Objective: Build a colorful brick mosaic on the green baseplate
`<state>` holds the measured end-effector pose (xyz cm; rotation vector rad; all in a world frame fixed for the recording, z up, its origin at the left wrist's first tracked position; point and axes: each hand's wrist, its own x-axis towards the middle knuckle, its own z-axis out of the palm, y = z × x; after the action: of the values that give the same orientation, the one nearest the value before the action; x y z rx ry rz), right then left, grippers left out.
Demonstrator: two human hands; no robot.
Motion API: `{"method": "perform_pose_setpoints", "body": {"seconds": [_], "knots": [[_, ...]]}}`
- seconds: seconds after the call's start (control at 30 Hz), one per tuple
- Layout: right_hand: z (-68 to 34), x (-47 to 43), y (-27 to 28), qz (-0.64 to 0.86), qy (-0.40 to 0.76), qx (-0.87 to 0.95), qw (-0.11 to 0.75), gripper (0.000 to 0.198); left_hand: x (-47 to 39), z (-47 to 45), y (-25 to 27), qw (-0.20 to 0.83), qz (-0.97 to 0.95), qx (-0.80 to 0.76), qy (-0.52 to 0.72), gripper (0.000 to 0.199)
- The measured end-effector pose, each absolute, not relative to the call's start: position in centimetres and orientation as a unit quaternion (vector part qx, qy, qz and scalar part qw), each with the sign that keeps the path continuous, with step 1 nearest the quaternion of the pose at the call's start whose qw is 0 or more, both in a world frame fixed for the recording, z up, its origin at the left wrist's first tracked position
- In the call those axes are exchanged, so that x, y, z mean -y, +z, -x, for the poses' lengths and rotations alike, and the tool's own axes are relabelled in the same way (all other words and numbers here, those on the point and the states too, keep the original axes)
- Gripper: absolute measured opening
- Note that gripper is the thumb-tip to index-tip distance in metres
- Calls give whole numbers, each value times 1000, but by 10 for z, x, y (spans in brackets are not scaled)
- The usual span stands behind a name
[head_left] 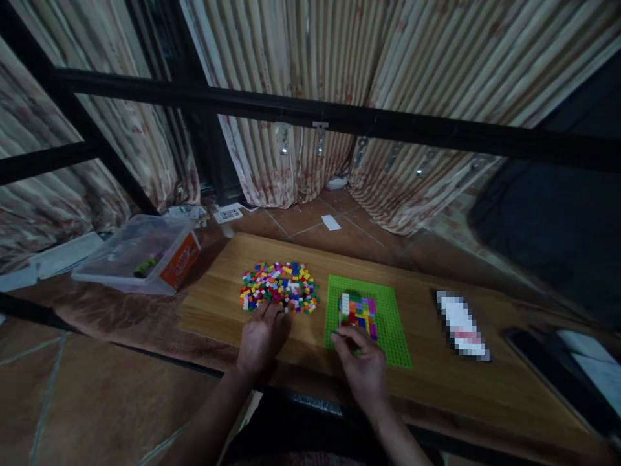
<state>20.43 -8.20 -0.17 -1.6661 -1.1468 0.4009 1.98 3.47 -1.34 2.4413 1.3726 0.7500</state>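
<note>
1. Two hands in view, both the person's own. Left hand (pixel 262 335) lies palm down on the wooden board (pixel 228 304), fingers loosely spread, fingertips touching the near edge of the brick pile (pixel 279 287); gripping nothing that shows.
2. Right hand (pixel 361 362) sits on the near edge of the green baseplate (pixel 388 323), fingers curled together at the plate surface; whether a brick is pinched between them, can't tell.
3. One loose pile of small bricks, mixed colours, too many and too small to count; it's on the board just left of the baseplate.
4. One baseplate, flat on the board, with one block of bricks built on it (pixel 359 312): white, red, orange, yellow, blue, purple, just beyond the right fingers.
5. One clear plastic tub (pixel 138 252) with an orange label, on the floor left of the board, a few bricks inside.
6. One blurred-out white item (pixel 463 325) on the board's right part, well apart from the plate.
7. Curtains (pixel 301 77) behind, one black bar (pixel 339 120) across the view.
</note>
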Motion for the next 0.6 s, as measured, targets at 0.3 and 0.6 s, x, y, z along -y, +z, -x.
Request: {"method": "perform_pose_setpoints", "body": {"seconds": [0.3,0.6], "knots": [[-275,103,-10,754,152,354,533,27,-16,-40,-21,164,-815,-444,334,20],[-274,73,-15,716,109,420,546,18,-8,-57,-27,192,-814,-392,384,17]]}}
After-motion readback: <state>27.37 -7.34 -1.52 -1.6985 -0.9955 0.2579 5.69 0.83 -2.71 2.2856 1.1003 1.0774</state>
